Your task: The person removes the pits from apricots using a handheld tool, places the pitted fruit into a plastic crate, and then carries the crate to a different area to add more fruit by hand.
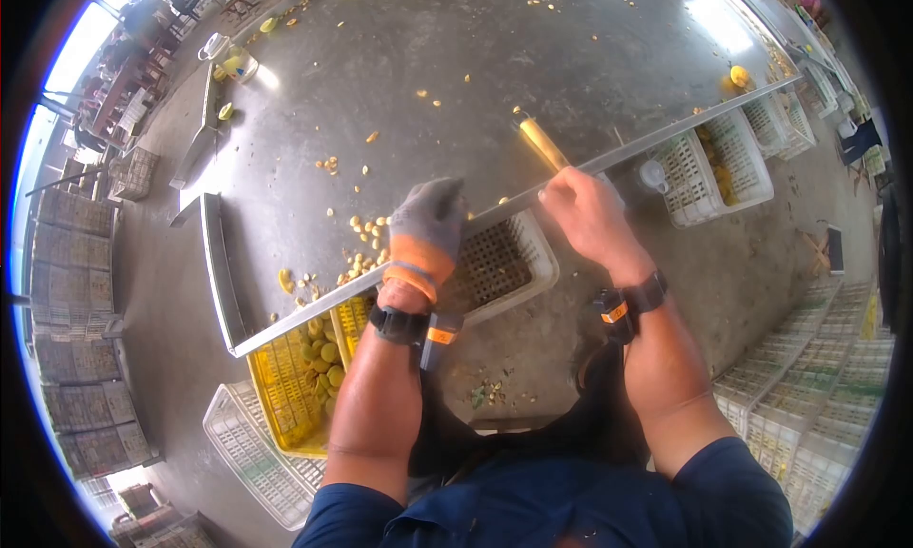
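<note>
My left hand (425,226), in a grey and orange glove, is closed over the near edge of the metal table (380,72); what it holds, if anything, is hidden. Small yellowish pieces (366,232) lie scattered on the metal beside it. My bare right hand (582,205) is wrapped round the near end of a tool with a yellow handle (544,145), which points away over the table top. Below the table edge, between my hands, sits a white crate (528,248) with a dark latticed inside.
A yellow crate (276,396) of green fruit stands at the near left, over a white crate (238,434). White crates (689,186) line the right side. A clear jug (231,58) is at the table's far left. Stacked crates (76,301) stand further left, more at the lower right.
</note>
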`<state>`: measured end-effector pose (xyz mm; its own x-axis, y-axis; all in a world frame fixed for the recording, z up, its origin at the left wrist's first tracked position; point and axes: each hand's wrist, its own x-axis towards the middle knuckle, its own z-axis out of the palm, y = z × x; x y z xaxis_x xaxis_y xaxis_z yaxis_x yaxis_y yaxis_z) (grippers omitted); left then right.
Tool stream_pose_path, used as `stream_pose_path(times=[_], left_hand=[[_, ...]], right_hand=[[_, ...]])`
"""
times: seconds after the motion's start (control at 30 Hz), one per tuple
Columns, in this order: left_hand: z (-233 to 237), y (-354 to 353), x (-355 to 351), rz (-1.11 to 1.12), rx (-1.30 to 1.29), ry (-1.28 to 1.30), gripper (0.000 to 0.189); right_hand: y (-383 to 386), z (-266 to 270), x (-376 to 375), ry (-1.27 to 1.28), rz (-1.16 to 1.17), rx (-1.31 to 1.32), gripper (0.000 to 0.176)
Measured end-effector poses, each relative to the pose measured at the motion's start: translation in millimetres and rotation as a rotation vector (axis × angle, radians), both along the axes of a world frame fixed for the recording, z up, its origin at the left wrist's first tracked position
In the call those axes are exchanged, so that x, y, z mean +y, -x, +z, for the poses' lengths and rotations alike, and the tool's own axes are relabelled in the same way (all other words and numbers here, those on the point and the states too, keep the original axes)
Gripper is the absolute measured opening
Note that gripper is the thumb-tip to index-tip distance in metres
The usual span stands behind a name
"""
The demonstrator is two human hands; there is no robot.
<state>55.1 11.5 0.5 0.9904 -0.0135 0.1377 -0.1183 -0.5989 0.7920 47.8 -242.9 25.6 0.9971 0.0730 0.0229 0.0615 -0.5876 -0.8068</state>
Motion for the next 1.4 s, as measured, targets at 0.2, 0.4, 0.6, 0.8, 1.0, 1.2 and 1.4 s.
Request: stream_pose_path(times=[0.2, 0.4, 0.6, 0.8, 1.0, 1.2, 1.4], left_hand=[[0.1, -0.1, -0.8, -0.001, 0.005, 0.008, 0.028], [-1.6, -0.2, 0.3, -0.010, -0.024, -0.022, 0.027], [-7.7, -2.0, 1.1, -0.015, 0.003, 0.057, 0.028], [-9.1, -2.6, 0.9, -0.010, -0.007, 0.022, 0.029], [-4.6, -0.9, -0.1, -0.010, -0.011, 0.033, 0.028], [-2.6, -1.6, 0.6, -0.008, -0.059, -0.041, 0.026], [-8.4, -1.4, 0.7, -0.006, -0.058, 0.012, 0.025]], right_hand=[[-0.5, -0.5, -0.4, -0.002, 0.001, -0.008, 0.024], [-0.8, -2.4, -0.4, -0.007, -0.003, -0.005, 0.024], [-0.8, 2.5, 2.5, -0.008, -0.019, 0.022, 0.023], [-1.3, 0.2, 2.1, 0.000, -0.008, 0.007, 0.023], [-0.9, -1.2, 1.8, -0.018, -0.009, 0.012, 0.023], [-1.6, -1.4, 1.8, 0.021, -0.017, 0.004, 0.023], [0.4, 3.5, 3.1, 0.027, -0.006, 0.003, 0.023]])
